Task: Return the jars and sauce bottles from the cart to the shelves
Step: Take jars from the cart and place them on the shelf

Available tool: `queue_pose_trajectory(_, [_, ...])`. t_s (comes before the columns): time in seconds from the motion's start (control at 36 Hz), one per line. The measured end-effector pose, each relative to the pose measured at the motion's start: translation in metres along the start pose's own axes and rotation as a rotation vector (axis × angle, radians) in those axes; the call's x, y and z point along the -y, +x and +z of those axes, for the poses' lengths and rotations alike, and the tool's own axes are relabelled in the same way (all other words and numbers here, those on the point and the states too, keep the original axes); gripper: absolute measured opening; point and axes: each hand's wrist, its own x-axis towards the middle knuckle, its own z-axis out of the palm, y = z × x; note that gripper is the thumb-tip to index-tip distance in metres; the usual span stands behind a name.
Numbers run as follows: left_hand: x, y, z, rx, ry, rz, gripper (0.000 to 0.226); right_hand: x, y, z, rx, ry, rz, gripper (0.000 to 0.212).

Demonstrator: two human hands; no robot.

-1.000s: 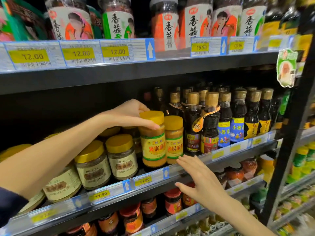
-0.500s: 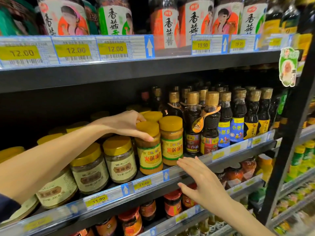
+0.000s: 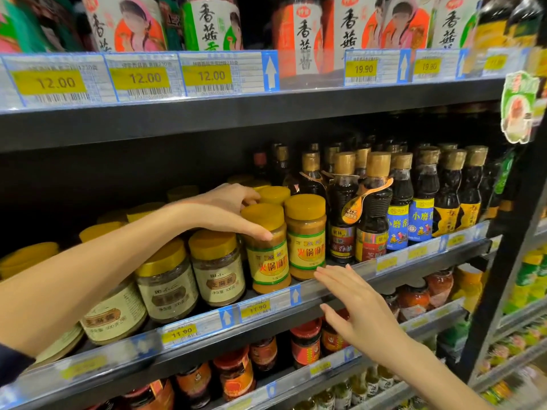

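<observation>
While left hand [image 3: 228, 213] grips the lid of a jar [image 3: 270, 261] upright at the shelf [image 3: 213, 341] front, right hand [image 3: 355, 306] hovers beside the edge, fingers straight, holding nothing.

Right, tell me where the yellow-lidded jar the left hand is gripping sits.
Head view, centre: the yellow-lidded jar sits at the front edge of the middle shelf, between its identical twin on the right and a beige-labelled jar on the left.
</observation>
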Motion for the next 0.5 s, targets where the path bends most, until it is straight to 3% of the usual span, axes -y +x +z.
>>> queue_pose_trajectory(0.25, [0.01,-0.077,0.035,-0.418,0.143,0.041,0.065,-0.005,-0.001,-0.01,0.094,-0.014,-0.087,0.056])
queue_pose_trajectory(0.39, [0.01,-0.134,0.061,-0.436,0.138,0.037,0.058,-0.009,0.002,-0.021,0.231,0.008,-0.12,0.065])
queue_pose_trajectory(0.5, [0.008,-0.181,0.084,-0.333,0.233,-0.056,0.065,-0.009,0.006,-0.028,0.344,-0.048,-0.138,0.07])
